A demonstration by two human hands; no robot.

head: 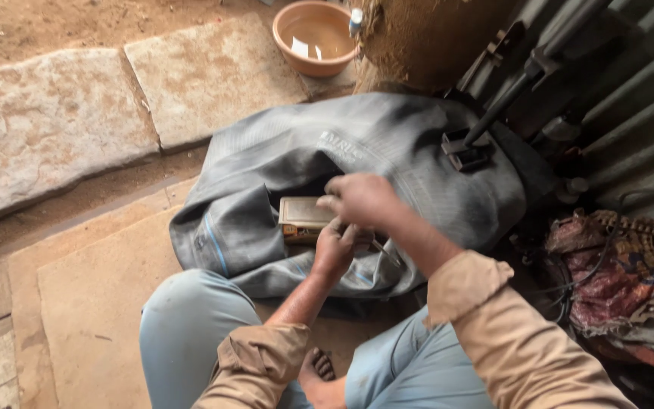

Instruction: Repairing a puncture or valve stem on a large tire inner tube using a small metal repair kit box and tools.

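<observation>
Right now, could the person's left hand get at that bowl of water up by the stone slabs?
Probably not without leaning far forward. The left hand rests low on the folded rubber tube, beside the small block, and the bowl sits well beyond the tube's far edge. Nothing blocks the way; it just looks too far.

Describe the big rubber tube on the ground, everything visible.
The tube is grey-black rubber, deflated and crumpled in folds, with thin blue lines near its lower edge. It lies on the stone floor before the seated person's knees. A small box rests on it; both hands, left and right, work over it.
</observation>
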